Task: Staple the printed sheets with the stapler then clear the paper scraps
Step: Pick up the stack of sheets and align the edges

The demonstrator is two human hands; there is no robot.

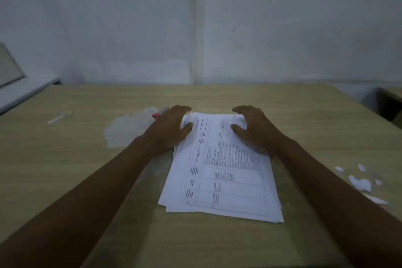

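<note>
A stack of printed sheets [226, 172] lies on the wooden table [65, 159], slightly fanned at its near edge. My left hand [168, 130] grips the stack's far left corner, thumb on top and fingers curled over the far edge. My right hand [253, 128] holds the far right corner the same way. Just beyond my left hand a red and grey object [159, 113], likely the stapler, peeks out, mostly hidden. White paper scraps [360, 183] lie scattered on the table at the right.
A crumpled clear plastic sheet [128, 127] lies left of my left hand. A small white strip [58, 117] rests further left. The table's back edge meets a pale wall [195, 28]. Another surface [391, 98] stands at the far right.
</note>
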